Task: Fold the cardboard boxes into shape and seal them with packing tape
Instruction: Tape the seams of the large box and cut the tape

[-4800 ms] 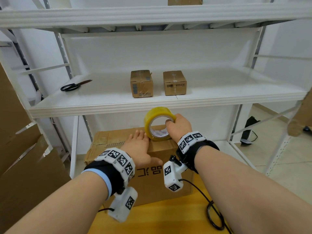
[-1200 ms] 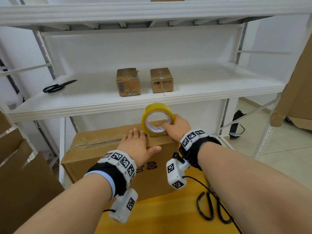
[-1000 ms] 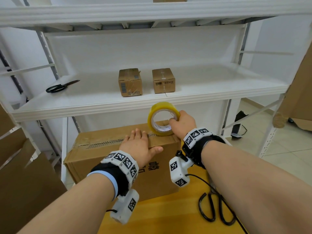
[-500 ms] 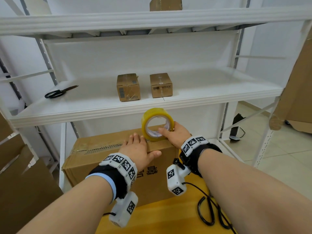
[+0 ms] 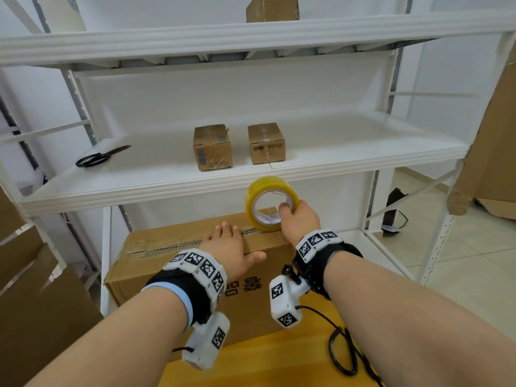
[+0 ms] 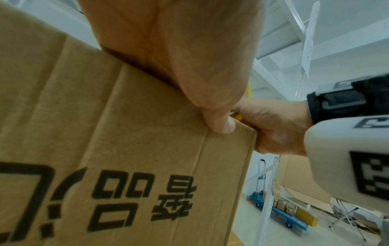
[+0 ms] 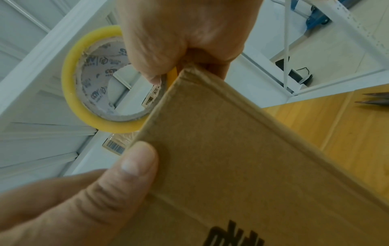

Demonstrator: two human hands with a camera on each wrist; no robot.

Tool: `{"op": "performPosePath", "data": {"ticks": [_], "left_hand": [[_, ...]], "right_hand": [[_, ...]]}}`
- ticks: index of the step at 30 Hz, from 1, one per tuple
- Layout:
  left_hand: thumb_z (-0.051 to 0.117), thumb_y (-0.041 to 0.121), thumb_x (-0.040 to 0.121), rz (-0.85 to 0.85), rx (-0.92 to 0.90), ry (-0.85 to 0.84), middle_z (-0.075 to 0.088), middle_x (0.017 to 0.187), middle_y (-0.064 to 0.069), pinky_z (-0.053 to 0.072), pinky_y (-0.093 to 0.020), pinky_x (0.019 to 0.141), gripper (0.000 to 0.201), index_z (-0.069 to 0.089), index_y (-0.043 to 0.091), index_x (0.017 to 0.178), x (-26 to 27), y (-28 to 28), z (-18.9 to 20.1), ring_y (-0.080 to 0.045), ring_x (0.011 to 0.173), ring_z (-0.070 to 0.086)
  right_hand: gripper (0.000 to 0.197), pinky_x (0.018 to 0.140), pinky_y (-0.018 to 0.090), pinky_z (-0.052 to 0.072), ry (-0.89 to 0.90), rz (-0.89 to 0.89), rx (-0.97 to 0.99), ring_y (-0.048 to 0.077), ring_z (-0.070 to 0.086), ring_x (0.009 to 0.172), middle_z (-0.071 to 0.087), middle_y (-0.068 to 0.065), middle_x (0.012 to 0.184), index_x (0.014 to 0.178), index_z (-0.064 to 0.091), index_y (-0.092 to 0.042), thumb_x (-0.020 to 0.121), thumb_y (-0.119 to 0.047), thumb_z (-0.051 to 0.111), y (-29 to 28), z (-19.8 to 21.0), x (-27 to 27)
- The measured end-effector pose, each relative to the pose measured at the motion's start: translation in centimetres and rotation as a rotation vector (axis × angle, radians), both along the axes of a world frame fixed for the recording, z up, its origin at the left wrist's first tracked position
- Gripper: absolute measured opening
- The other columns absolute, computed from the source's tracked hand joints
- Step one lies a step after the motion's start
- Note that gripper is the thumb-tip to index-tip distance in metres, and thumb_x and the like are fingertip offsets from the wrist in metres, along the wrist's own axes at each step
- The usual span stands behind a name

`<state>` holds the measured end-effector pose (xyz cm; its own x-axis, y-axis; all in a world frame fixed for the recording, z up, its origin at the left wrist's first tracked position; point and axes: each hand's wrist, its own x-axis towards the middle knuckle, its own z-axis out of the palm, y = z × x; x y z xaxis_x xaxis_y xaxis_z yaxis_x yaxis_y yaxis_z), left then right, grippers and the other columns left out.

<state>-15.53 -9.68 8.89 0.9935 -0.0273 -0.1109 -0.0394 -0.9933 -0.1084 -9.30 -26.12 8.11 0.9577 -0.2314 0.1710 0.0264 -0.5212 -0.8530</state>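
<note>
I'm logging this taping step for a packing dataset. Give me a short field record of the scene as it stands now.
left hand: flat on top of the large cardboard box, thumb over its front edge
right hand: grips the yellow tape roll
tape roll: upright at the box's right end, on the top seam
shelf: two small boxes, scissors

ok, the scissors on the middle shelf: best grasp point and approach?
Take the scissors by the black handle loops, coming from the front-left of the shelf. They lie flat, loops nearest the shelf's front edge, blades pointing back and right, so the loops are the closest, blunt end. Probably easiest with the left hand.
</note>
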Motion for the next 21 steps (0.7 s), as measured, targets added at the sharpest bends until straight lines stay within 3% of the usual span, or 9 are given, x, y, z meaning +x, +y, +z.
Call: {"op": "performPosePath", "data": {"ticks": [2, 4, 6, 8, 11, 13, 16, 21], "left_hand": [[0.035, 0.078, 0.085, -0.014, 0.055, -0.001, 0.026, 0.158, -0.017, 0.02, -0.052, 0.118, 0.091, 0.036, 0.01, 0.147, -0.1, -0.8, 1.0, -0.034, 0.148, 0.019], [0.043, 0.072, 0.085, -0.091, 0.083, -0.029, 0.053, 0.139, -0.014, 0.024, -0.05, 0.114, 0.068, 0.064, 0.015, 0.116, 0.0, -2.0, 1.8, -0.034, 0.139, 0.032], [0.046, 0.064, 0.087, -0.15, 0.016, -0.054, 0.062, 0.119, -0.014, 0.034, -0.045, 0.107, 0.054, 0.068, 0.015, 0.096, 0.0, -3.0, 2.1, -0.033, 0.127, 0.044], [0.048, 0.058, 0.091, -0.124, -0.117, -0.05, 0.057, 0.126, -0.017, 0.04, -0.044, 0.103, 0.051, 0.065, 0.013, 0.106, 0.0, -3.4, 1.2, -0.033, 0.126, 0.047], [0.045, 0.053, 0.096, -0.103, -0.141, -0.072, 0.033, 0.154, -0.015, 0.032, -0.043, 0.114, 0.066, 0.04, 0.008, 0.143, -0.2, -3.1, -0.3, -0.03, 0.143, 0.03], [0.043, 0.052, 0.097, -0.104, -0.142, -0.096, 0.027, 0.158, -0.012, 0.029, -0.042, 0.117, 0.068, 0.033, 0.009, 0.148, -0.4, -2.8, -0.7, -0.027, 0.147, 0.024], [0.045, 0.055, 0.095, -0.094, -0.161, -0.084, 0.032, 0.153, -0.011, 0.032, -0.042, 0.114, 0.069, 0.033, 0.011, 0.147, -0.3, -2.7, -0.4, -0.028, 0.14, 0.033], [0.057, 0.079, 0.071, 0.133, -0.284, -0.043, 0.022, 0.157, -0.01, 0.024, -0.046, 0.115, 0.11, 0.014, 0.024, 0.155, 0.0, -2.6, 1.0, -0.033, 0.142, 0.022]], "right_hand": [[0.036, 0.073, 0.034, 0.046, 0.004, 0.003, 0.003, 0.027, 0.057, 0.083, 0.062, 0.009, 0.094, 0.112, 0.057, -0.008, 0.1, -0.04, 0.046, 0.0, 0.1, 0.0], [0.036, 0.075, 0.035, 0.049, -0.001, 0.011, 0.001, 0.028, 0.058, 0.084, 0.062, 0.01, 0.096, 0.113, 0.057, -0.008, 0.1, -0.04, 0.046, 0.0, 0.1, -0.1], [0.036, 0.075, 0.035, 0.048, -0.005, 0.011, -0.005, 0.027, 0.056, 0.083, 0.062, 0.01, 0.097, 0.114, 0.056, -0.008, 0.1, -0.04, 0.046, 0.0, 0.2, -0.2], [0.036, 0.073, 0.033, 0.046, 0.003, 0.015, -0.003, 0.026, 0.055, 0.081, 0.062, 0.009, 0.096, 0.113, 0.056, -0.01, 0.1, -0.041, 0.046, -0.3, 0.2, -0.2], [0.034, 0.07, 0.031, 0.044, 0.017, 0.055, 0.029, 0.02, 0.056, 0.077, 0.062, 0.003, 0.092, 0.107, 0.057, -0.016, 0.098, -0.047, 0.048, -0.6, -0.2, -0.4], [0.034, 0.072, 0.032, 0.045, 0.009, 0.076, 0.056, 0.02, 0.059, 0.08, 0.064, 0.001, 0.092, 0.103, 0.058, -0.019, 0.096, -0.051, 0.05, -0.6, -0.4, -0.6], [0.035, 0.073, 0.032, 0.045, 0.002, 0.082, 0.055, 0.021, 0.06, 0.082, 0.065, 0.002, 0.094, 0.104, 0.059, -0.02, 0.096, -0.052, 0.049, -0.5, -0.3, -0.6], [0.037, 0.07, 0.031, 0.043, 0.034, 0.055, 0.051, 0.022, 0.059, 0.078, 0.066, 0.006, 0.094, 0.103, 0.06, -0.017, 0.098, -0.05, 0.046, -0.5, -0.2, -0.5]]}}
